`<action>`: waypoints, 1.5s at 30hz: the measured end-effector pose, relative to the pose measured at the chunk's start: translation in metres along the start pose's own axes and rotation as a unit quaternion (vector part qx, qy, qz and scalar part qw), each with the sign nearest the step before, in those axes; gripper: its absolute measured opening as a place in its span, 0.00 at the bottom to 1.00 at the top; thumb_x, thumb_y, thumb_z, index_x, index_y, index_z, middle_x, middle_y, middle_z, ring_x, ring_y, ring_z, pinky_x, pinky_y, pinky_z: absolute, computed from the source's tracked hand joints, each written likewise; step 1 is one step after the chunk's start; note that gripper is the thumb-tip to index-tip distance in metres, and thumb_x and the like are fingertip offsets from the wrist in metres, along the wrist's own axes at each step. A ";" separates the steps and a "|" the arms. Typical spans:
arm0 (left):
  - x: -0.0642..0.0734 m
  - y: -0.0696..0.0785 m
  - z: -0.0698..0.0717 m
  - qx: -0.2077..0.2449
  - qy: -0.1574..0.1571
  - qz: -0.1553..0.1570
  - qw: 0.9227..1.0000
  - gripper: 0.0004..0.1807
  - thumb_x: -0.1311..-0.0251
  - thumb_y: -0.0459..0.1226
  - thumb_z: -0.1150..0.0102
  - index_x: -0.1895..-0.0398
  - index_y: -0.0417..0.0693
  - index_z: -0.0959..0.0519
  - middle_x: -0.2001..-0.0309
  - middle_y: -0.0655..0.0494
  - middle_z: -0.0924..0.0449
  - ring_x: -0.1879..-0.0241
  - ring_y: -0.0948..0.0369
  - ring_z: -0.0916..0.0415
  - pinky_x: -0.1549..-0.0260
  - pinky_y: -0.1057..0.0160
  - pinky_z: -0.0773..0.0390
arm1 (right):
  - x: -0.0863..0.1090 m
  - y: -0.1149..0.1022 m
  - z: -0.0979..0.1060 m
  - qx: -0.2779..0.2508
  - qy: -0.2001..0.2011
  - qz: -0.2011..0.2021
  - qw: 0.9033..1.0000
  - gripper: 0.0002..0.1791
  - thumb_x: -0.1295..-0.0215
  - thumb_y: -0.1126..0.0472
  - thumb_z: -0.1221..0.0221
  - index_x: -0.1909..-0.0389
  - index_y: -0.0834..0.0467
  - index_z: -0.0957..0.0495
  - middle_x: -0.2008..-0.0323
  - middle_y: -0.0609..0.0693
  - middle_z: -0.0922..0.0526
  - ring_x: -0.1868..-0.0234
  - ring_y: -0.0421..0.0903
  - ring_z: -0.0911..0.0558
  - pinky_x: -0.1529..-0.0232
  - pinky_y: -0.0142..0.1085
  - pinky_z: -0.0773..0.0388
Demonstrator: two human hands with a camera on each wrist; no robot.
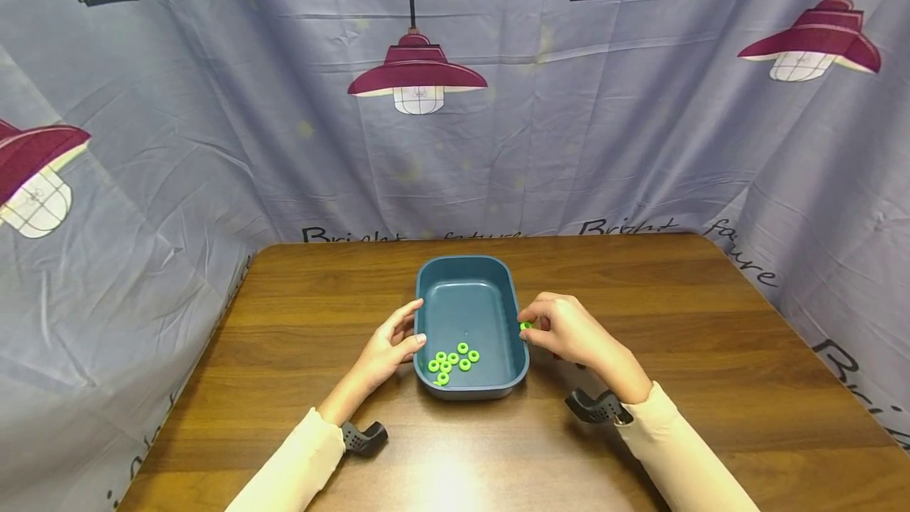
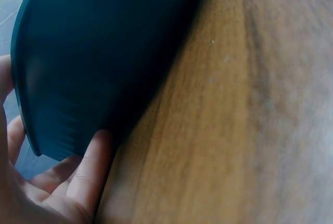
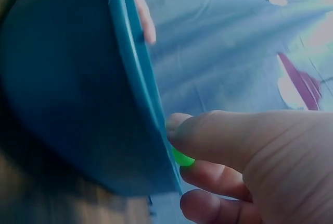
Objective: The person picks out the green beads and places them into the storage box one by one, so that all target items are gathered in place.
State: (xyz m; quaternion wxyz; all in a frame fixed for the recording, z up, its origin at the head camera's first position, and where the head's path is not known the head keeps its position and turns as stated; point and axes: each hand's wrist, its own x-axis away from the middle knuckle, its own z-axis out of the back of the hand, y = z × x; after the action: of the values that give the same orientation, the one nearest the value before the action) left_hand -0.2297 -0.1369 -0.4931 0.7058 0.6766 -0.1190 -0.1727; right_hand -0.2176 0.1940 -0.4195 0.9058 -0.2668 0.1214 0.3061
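A dark teal plastic bin (image 1: 465,310) stands on the wooden table. Several bright green rings (image 1: 453,359) lie on its floor toward the near left corner. My left hand (image 1: 387,348) holds the bin's left side, thumb over the rim; in the left wrist view its fingers (image 2: 89,169) press against the outer wall. At the right rim, my right hand (image 1: 565,329) pinches one green ring (image 1: 526,325) between thumb and fingers. The right wrist view shows this ring (image 3: 183,157) partly hidden behind the thumb, close beside the bin's rim (image 3: 138,78).
The wooden table (image 1: 320,299) extends on both sides of the bin. Behind it hangs a grey-blue curtain (image 1: 455,172) printed with lamps and lettering. Each wrist wears a black strap mount (image 1: 364,438). Light glares off the table's near edge.
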 end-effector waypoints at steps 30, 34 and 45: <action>0.001 0.002 0.002 0.002 -0.005 -0.002 1.000 0.37 0.31 0.33 0.45 0.20 0.46 0.45 0.27 0.28 0.38 0.31 0.36 0.32 0.49 0.58 0.16 | -0.047 -0.042 -0.058 0.083 -0.073 -0.008 0.994 0.07 0.46 0.63 0.27 0.65 0.57 0.12 0.68 0.47 0.16 0.66 0.43 0.18 0.66 0.36 0.21; 0.000 0.002 0.001 0.002 -0.005 -0.002 1.000 0.37 0.31 0.33 0.45 0.20 0.46 0.45 0.27 0.28 0.38 0.31 0.36 0.32 0.49 0.57 0.15 | -0.046 -0.043 -0.063 0.114 -0.076 -0.022 0.990 0.07 0.47 0.61 0.26 0.66 0.54 0.11 0.68 0.47 0.15 0.66 0.45 0.17 0.68 0.39 0.20; -0.001 -0.001 0.001 0.007 -0.008 -0.007 1.000 0.38 0.31 0.32 0.45 0.20 0.45 0.45 0.28 0.27 0.38 0.32 0.36 0.31 0.50 0.59 0.16 | -0.044 -0.042 -0.069 0.163 -0.085 -0.038 0.982 0.07 0.48 0.61 0.26 0.66 0.51 0.11 0.68 0.47 0.15 0.67 0.47 0.16 0.71 0.43 0.21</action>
State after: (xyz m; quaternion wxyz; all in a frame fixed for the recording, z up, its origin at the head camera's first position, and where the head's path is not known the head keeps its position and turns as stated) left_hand -0.2316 -0.1375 -0.4944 0.6992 0.6805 -0.1215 -0.1823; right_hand -0.2304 0.1059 -0.4427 0.9551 -0.0928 0.0821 0.2690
